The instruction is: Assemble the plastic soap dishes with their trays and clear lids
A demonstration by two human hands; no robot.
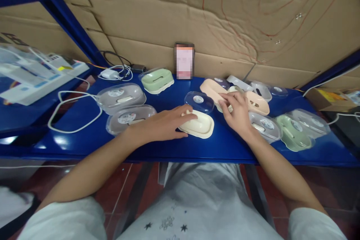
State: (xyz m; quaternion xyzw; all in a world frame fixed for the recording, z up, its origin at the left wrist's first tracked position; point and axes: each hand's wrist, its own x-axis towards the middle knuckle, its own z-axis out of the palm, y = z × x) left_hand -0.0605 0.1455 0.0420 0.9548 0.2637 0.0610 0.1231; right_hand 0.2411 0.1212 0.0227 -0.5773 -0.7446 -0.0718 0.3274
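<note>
My left hand [168, 123] holds the left end of a cream oval soap dish base [201, 124], its thumb at the near edge and fingers over the far rim. Behind this base lies a clear oval lid [199, 102] with a round sticker. My right hand [238, 116] has its fingers closed at a peach soap dish part [209, 87], which extends up and left from them; the fingertips partly hide it. Right of that hand rests another peach part [258, 103] with a slot. Some pale pieces under the right fingers are hard to make out.
Lidded grey dishes [121, 97] lie at left, a green dish [158, 80] behind them. A grey dish [264, 125] and green dish [294, 131] lie at right. A phone [184, 61] leans on cardboard. Cables [75, 131] and a power strip [42, 82] are at far left.
</note>
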